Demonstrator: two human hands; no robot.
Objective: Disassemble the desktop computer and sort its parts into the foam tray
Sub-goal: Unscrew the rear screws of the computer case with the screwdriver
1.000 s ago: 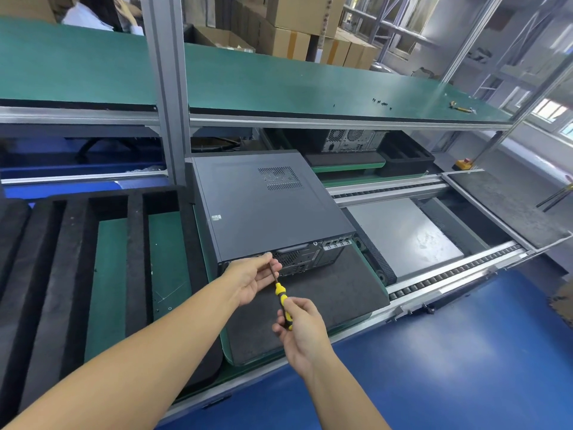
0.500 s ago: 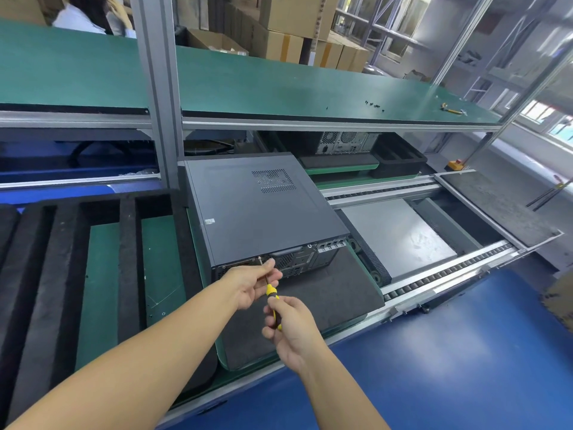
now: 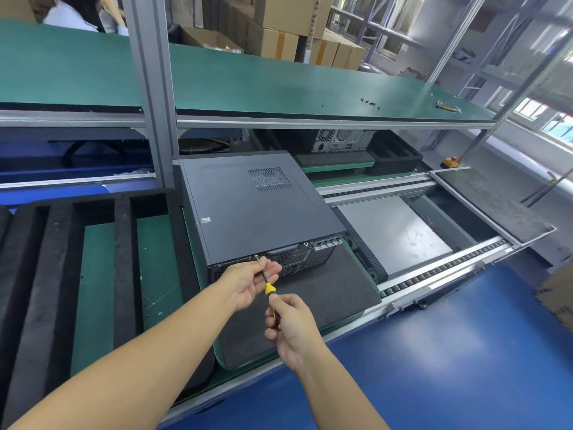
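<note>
A dark grey desktop computer (image 3: 248,209) lies flat on a black foam mat (image 3: 325,293), its rear panel facing me. My right hand (image 3: 291,327) grips the yellow-and-black handle of a screwdriver (image 3: 269,288). Its tip sits at a screw on the upper edge of the rear panel. My left hand (image 3: 252,279) pinches the screwdriver's shaft close to the tip, just in front of the panel. The black foam tray (image 3: 124,274), with long slots over green board, lies to the left of the computer.
A green upper shelf (image 3: 279,85) on aluminium posts overhangs the bench, with several loose screws (image 3: 369,103) and a small yellow tool (image 3: 446,107) on it. Behind stand another computer (image 3: 341,139) and a foam tray (image 3: 395,156). Roller rails (image 3: 434,274) run on the right. The blue floor is below.
Both hands with the screwdriver stay at the rear-panel screw. My right hand has shifted slightly on the handle and the view has moved a little.
</note>
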